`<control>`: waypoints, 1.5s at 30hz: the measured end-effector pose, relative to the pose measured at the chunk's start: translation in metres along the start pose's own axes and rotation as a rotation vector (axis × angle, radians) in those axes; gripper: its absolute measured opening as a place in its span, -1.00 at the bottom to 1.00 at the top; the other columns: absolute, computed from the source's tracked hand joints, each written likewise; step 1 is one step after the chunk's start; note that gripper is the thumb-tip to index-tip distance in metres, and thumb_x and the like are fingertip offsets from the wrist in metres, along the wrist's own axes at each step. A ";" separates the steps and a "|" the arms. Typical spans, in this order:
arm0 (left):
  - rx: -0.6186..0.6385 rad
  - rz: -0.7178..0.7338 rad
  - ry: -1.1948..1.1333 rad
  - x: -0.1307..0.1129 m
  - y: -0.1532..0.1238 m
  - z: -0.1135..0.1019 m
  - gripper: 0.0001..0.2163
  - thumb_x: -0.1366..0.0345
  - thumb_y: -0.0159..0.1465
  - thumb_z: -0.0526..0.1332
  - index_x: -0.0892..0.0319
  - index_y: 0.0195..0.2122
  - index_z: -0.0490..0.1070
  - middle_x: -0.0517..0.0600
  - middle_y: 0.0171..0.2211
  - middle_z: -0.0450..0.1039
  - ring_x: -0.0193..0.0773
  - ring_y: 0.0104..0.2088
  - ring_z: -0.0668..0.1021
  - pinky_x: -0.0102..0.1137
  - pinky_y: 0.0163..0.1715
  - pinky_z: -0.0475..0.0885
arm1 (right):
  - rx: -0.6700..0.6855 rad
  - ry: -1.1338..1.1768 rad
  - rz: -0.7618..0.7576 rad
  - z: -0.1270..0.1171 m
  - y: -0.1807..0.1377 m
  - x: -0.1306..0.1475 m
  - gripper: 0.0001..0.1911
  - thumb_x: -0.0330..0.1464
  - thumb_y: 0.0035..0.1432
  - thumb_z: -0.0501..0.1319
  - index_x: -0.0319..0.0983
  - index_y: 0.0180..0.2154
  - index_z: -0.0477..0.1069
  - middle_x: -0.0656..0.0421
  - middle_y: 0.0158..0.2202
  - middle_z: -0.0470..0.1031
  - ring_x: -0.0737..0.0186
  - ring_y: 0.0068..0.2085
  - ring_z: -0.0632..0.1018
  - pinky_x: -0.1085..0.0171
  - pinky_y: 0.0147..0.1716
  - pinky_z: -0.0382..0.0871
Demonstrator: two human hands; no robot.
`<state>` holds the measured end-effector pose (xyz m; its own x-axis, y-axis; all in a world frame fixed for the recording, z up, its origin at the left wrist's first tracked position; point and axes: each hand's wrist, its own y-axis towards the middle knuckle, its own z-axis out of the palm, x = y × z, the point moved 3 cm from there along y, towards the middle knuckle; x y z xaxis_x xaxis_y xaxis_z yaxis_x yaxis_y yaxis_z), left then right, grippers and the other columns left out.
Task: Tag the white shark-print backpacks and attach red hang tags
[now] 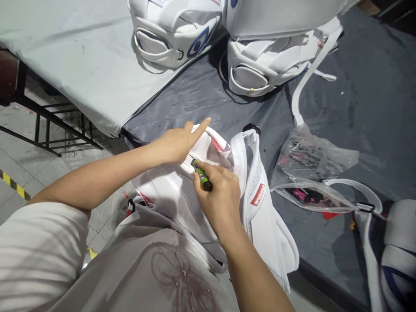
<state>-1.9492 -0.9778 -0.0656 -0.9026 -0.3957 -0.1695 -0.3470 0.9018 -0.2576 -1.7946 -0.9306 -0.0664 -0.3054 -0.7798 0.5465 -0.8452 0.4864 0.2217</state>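
In the head view, I see the right hand (222, 190) gripping a green marker (202, 174), thumb and forefinger pressed along its barrel. The left hand (182, 141) lies over the upper rim of the white bag (169, 186), forefinger extended; I cannot tell whether its hidden fingers pinch the rim. The marker is short and cylindrical with a dark rounded rear end; its other end points at the bag's opening, and I cannot confirm contact.

The bag lies at the near edge of the table, against the wearer's front. I note smooth white panels, a perforated section, curved seams, reddish lining at the mouth and a rectangular red label (258, 195). A black buckle (251, 128) tops its flat strap.

To the right lies a crinkled, transparent plastic pouch (338, 160) with pink and black contents. Beyond, padded white packs (260, 82) with rounded pockets stand on the table's creased dark-grey cover (182, 106).
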 end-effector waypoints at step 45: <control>-0.085 -0.039 0.157 -0.003 -0.015 -0.003 -0.37 0.15 0.42 -0.12 0.15 0.44 -0.36 0.26 0.26 0.18 0.12 -0.14 0.59 -0.20 -0.36 0.44 | -0.645 -0.036 0.311 -0.146 -0.090 -0.111 -0.74 -0.45 0.36 -0.06 -0.22 -0.06 0.35 0.07 -0.13 0.57 0.18 -0.05 0.56 0.16 0.01 0.38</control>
<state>-1.9423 -0.9893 -0.0582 -0.9145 -0.4046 -0.0086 -0.3967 0.9004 -0.1787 -1.6203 -0.8302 -0.0289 -0.5134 -0.5742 0.6378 -0.2925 0.8158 0.4990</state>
